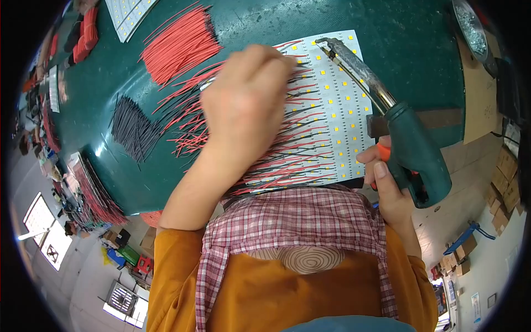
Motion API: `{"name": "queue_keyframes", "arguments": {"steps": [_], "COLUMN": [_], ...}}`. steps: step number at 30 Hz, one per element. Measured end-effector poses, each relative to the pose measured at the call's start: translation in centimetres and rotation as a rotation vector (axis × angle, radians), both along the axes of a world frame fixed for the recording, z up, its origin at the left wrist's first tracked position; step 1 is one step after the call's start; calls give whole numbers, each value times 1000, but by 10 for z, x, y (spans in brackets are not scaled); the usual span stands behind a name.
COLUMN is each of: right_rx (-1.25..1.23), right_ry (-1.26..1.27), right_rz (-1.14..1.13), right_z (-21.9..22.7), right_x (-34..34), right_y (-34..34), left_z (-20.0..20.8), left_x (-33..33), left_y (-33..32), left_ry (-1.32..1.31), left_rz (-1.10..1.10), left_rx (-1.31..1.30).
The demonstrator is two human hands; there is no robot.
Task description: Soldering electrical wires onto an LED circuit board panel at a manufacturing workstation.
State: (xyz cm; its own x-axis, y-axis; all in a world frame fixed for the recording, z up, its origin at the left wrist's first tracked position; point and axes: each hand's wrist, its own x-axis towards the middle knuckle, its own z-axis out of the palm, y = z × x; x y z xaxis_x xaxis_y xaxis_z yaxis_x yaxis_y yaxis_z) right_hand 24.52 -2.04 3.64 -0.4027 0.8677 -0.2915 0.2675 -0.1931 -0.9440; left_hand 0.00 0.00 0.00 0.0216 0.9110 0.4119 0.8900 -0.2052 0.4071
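Note:
In front of me lies a white LED circuit board (pixel 345 141) with rows of small yellow LEDs. Many red and black wires (pixel 293 146) are attached to it in rows, their loose ends fanning out to the left. My left hand (pixel 243 99) is closed above the board's upper left part, fingertips pressed together; whatever they pinch is hidden. A small silvery piece (pixel 207 84) shows beside that hand. My right hand (pixel 390 185) grips a green soldering gun (pixel 415 149) by its handle. Its dark, crusted tip (pixel 331 47) is over the board's top edge, near an LED.
A pile of red wires (pixel 180 47) and a pile of black wires (pixel 131 130) lie on the green tabletop (pixel 260 25) to the left. More boards (pixel 128 16) sit at the far left. A round metal dish (pixel 470 30) is at the far right, above brown cardboard (pixel 480 102).

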Motion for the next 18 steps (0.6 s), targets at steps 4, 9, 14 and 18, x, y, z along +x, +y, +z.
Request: {"name": "queue_keyframes", "arguments": {"steps": [4,9,14,18], "right_rx": [60,76,-81,-116], "right_ry": [-15,-5,-31,1], "right_rz": [-5,48,26,-20], "right_z": [-3,-5,0,0], "right_x": [-2,-4,-4,-4], "right_y": [-2,-1,-2,-1], "left_z": [10,-2,-8,-8], "left_x": [-12,-2,-1,-1], "left_y": [5,10,9,10], "left_ry": [-124,137,167,161], "left_rz": [32,-4,-7,-7], "left_rx": [56,40,66,64]}}
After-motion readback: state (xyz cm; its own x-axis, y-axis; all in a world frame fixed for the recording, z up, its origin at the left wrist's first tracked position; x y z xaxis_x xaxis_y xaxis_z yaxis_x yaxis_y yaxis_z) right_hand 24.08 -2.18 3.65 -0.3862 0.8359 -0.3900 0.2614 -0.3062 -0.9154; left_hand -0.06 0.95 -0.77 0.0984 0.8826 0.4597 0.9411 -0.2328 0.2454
